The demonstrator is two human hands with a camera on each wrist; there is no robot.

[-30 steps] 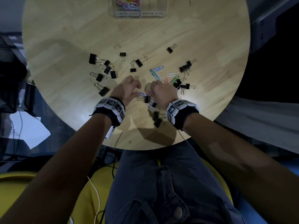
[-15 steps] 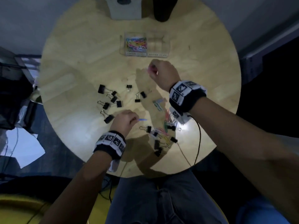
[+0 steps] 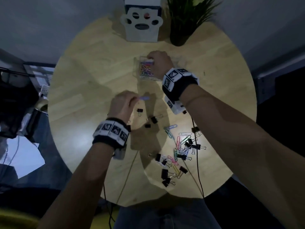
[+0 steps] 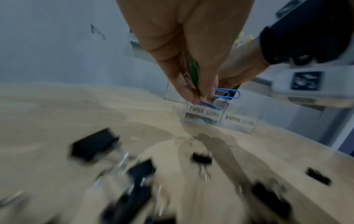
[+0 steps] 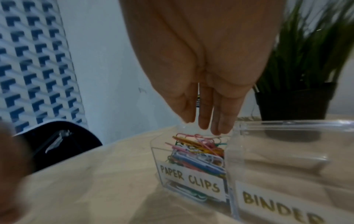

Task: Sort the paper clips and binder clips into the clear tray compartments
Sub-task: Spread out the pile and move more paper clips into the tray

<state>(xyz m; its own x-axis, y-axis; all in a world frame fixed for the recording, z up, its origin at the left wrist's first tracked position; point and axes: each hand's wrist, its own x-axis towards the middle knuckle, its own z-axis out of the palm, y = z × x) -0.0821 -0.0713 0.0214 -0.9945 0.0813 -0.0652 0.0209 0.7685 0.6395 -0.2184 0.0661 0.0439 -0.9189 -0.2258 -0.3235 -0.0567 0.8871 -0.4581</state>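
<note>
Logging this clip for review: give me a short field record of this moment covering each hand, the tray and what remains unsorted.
left hand: pinches a blue paper clip, short of the tray
right hand: fingers straight, over the paper clips compartment
clear tray: paper clips compartment holds coloured clips
binder clips compartment: looks empty
unsorted: black binder clips and coloured paper clips loose on the round table

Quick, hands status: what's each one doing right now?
Left hand: pinching a blue paper clip, with something green also in the grip.
Right hand: open, fingers straight, above the paper clips compartment, holding nothing visible.
</note>
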